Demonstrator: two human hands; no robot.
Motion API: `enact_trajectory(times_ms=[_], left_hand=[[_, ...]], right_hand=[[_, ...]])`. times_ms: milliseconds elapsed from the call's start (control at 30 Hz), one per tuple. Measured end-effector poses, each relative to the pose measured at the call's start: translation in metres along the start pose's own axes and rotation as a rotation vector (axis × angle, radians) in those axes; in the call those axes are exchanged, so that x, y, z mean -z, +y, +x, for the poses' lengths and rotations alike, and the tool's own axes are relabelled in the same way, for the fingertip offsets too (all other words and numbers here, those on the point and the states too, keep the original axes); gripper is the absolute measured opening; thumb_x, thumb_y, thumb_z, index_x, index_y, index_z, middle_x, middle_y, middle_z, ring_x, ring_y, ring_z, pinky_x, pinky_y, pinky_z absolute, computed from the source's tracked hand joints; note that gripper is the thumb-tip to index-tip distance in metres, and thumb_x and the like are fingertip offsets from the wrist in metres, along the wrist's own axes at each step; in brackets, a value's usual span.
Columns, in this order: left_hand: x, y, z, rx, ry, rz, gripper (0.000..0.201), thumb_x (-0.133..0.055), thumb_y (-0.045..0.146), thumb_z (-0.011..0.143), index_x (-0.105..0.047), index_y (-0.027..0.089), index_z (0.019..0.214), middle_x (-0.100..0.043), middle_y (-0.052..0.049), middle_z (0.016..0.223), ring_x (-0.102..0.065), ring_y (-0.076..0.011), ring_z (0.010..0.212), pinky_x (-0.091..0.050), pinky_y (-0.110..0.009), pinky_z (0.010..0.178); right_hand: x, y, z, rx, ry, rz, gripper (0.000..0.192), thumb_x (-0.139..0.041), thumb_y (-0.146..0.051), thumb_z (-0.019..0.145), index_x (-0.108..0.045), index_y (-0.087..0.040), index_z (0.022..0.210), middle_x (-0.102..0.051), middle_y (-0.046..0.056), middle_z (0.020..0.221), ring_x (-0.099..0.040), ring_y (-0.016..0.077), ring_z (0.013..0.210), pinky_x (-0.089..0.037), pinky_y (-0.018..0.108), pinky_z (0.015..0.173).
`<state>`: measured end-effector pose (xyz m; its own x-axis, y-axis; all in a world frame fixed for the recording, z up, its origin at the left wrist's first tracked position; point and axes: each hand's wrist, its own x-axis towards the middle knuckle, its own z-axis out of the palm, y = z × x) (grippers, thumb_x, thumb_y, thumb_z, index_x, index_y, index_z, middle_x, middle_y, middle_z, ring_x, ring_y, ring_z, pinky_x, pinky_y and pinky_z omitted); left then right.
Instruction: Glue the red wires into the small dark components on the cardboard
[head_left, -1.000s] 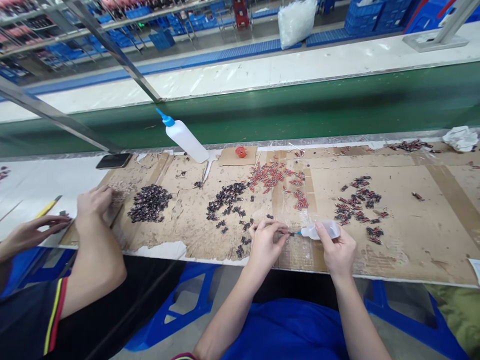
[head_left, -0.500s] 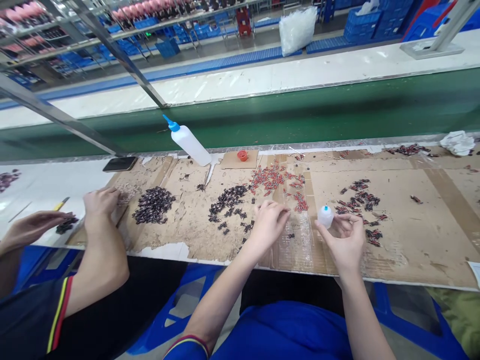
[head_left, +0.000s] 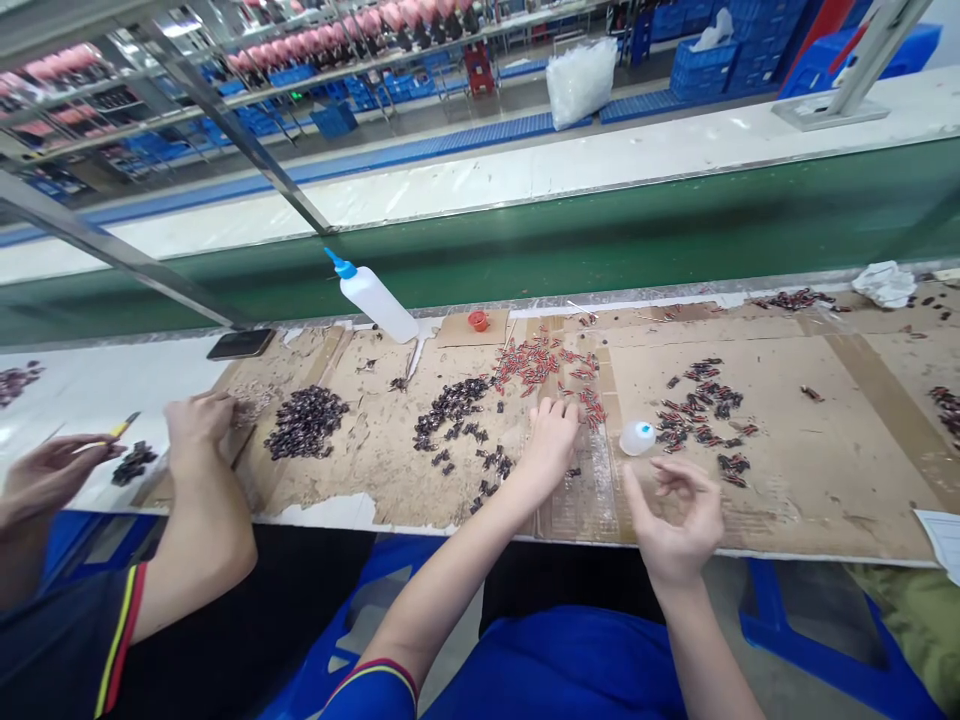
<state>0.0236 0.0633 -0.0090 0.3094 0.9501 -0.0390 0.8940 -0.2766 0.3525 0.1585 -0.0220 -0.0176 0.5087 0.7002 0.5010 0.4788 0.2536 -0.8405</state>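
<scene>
My left hand [head_left: 553,438] is over the cardboard at the lower edge of a scatter of small red-and-black parts [head_left: 529,362]. Its fingers are curled together and pointing down; whatever is between the fingertips is hidden. My right hand [head_left: 681,512] is open, thumb and fingers apart, with nothing seen in it. Just beyond its thumb, a small white squeeze bottle [head_left: 634,439] with a blue tip rests on the cardboard, apart from the fingers. Small black parts [head_left: 455,405] lie left of my left hand. Dark parts with red bits [head_left: 694,420] are spread beyond my right hand.
Farther back are a large white bottle [head_left: 379,303] with a blue nozzle, a red cap [head_left: 478,320] and a phone [head_left: 240,344]. To the left, a co-worker's hands [head_left: 199,430] work beside a black pile [head_left: 306,422]; one holds a yellow-handled knife [head_left: 124,426]. Crumpled tissue [head_left: 885,285] lies at right.
My right hand has let go of the small bottle and drawn back slightly. My left hand has moved towards the red parts. The co-worker's far-left hand has taken the yellow-handled knife.
</scene>
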Motion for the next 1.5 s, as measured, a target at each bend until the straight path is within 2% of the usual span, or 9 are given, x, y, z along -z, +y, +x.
enact_trajectory(times_ms=[67,200,367,533,700,933,1233,1333,1500], left_hand=[[0.003,0.0,-0.009,-0.02,0.031,-0.026,0.019,-0.042,0.008,0.093,-0.058,0.017,0.094,-0.064,-0.011,0.101,-0.05,-0.0258,0.1,-0.038,-0.037,0.08],[0.01,0.002,-0.038,-0.081,0.115,-0.148,0.013,-0.044,0.013,0.094,-0.054,0.019,0.097,-0.063,-0.008,0.099,-0.052,-0.0227,0.099,-0.04,-0.035,0.081],[0.005,0.0,-0.064,-0.161,0.207,-0.221,0.009,-0.044,0.013,0.094,-0.051,0.018,0.098,-0.064,-0.007,0.095,-0.056,-0.0198,0.095,-0.04,-0.032,0.081],[-0.003,-0.002,-0.07,-0.222,0.232,-0.195,0.013,-0.047,0.016,0.095,-0.053,0.018,0.106,-0.067,-0.007,0.099,-0.057,-0.0202,0.103,-0.039,-0.033,0.086],[-0.008,-0.006,-0.073,-0.06,0.209,-0.119,0.03,-0.059,0.023,0.09,-0.054,0.019,0.119,-0.065,-0.012,0.115,-0.053,-0.025,0.114,-0.038,-0.039,0.092],[-0.016,-0.009,-0.072,-0.027,0.177,-0.115,0.018,-0.059,0.017,0.089,-0.064,0.022,0.106,-0.065,-0.008,0.112,-0.052,-0.0256,0.113,-0.038,-0.041,0.088],[-0.016,-0.003,-0.067,0.006,0.137,-0.204,0.016,-0.056,0.011,0.09,-0.066,0.022,0.094,-0.07,-0.005,0.103,-0.053,-0.0229,0.111,-0.039,-0.038,0.087],[-0.014,-0.001,-0.068,0.037,0.128,-0.274,0.017,-0.054,0.011,0.091,-0.066,0.022,0.092,-0.073,-0.003,0.096,-0.055,-0.0222,0.108,-0.038,-0.038,0.087],[-0.011,0.001,-0.072,0.038,0.147,-0.35,0.018,-0.052,0.012,0.092,-0.067,0.022,0.091,-0.073,-0.003,0.093,-0.057,-0.021,0.104,-0.038,-0.036,0.086]], right_hand=[[-0.005,-0.004,-0.005,-0.172,-0.128,0.067,0.027,-0.073,-0.038,0.075,-0.061,-0.02,0.092,-0.068,0.005,0.083,-0.062,0.0159,0.064,-0.052,0.029,0.056],[-0.016,-0.002,-0.007,-0.529,-0.313,0.314,0.039,-0.072,-0.049,0.073,-0.067,-0.018,0.097,-0.073,0.007,0.081,-0.068,0.0185,0.067,-0.058,0.03,0.057],[-0.023,0.002,-0.005,-0.702,-0.411,0.471,0.043,-0.079,-0.053,0.061,-0.071,-0.017,0.084,-0.074,0.007,0.075,-0.071,0.0211,0.066,-0.061,0.035,0.06],[-0.024,0.002,-0.006,-0.687,-0.487,0.457,0.038,-0.08,-0.053,0.06,-0.073,-0.018,0.072,-0.074,0.006,0.07,-0.069,0.0195,0.06,-0.061,0.035,0.06],[-0.017,0.006,-0.007,-0.607,-0.409,0.308,0.036,-0.076,-0.053,0.066,-0.076,-0.018,0.076,-0.076,0.008,0.077,-0.072,0.0234,0.07,-0.062,0.037,0.066],[-0.009,0.007,-0.011,-0.569,-0.389,0.222,0.036,-0.073,-0.05,0.07,-0.077,-0.018,0.087,-0.077,0.011,0.088,-0.073,0.025,0.075,-0.062,0.041,0.072],[-0.015,-0.002,-0.015,-0.576,-0.418,0.192,0.036,-0.072,-0.053,0.069,-0.073,-0.018,0.077,-0.076,0.011,0.082,-0.073,0.0247,0.071,-0.062,0.04,0.072],[-0.015,-0.001,-0.016,-0.611,-0.432,0.244,0.036,-0.074,-0.053,0.067,-0.071,-0.018,0.075,-0.076,0.011,0.082,-0.074,0.0246,0.073,-0.062,0.04,0.077],[-0.015,-0.002,-0.015,-0.68,-0.461,0.306,0.04,-0.078,-0.055,0.061,-0.071,-0.017,0.07,-0.075,0.009,0.072,-0.073,0.0237,0.067,-0.062,0.039,0.074]])
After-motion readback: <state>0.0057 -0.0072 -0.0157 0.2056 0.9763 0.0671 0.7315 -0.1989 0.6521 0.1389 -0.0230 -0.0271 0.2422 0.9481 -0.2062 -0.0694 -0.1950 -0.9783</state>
